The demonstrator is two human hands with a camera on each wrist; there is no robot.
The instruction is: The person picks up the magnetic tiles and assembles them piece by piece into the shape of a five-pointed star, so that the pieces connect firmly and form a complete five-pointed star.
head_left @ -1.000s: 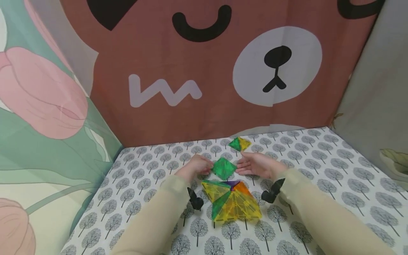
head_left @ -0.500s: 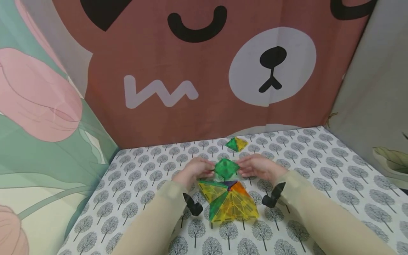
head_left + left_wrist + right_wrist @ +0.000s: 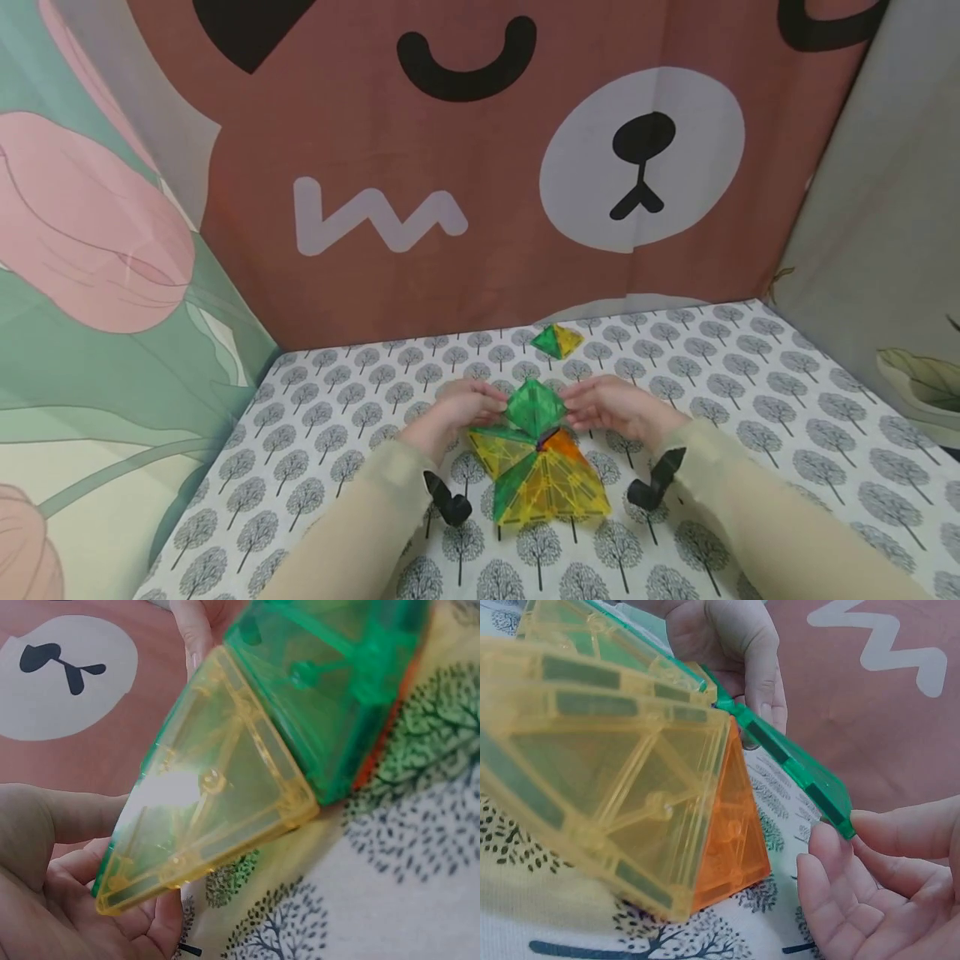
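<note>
In the head view my left hand and right hand hold opposite corners of a diamond-shaped piece of green magnetic tiles. Its lower end overlaps the back of a larger magnetic-tile build with yellow, green and orange triangles and a bit of purple. In the right wrist view my thumb and fingers pinch one corner of the green piece, whose other end reaches the top of the build beside an orange triangle. The left wrist view shows a yellow triangle partly covering my left fingers.
A small green and yellow tile piece lies farther back on the tree-print cloth. A bear-print curtain rises behind the surface, with a floral curtain at left and a grey one at right.
Both hands have closed in on the green piece, the right fingers now pinching its corner. The piece has come nearer and meets the back of the larger build in view.
</note>
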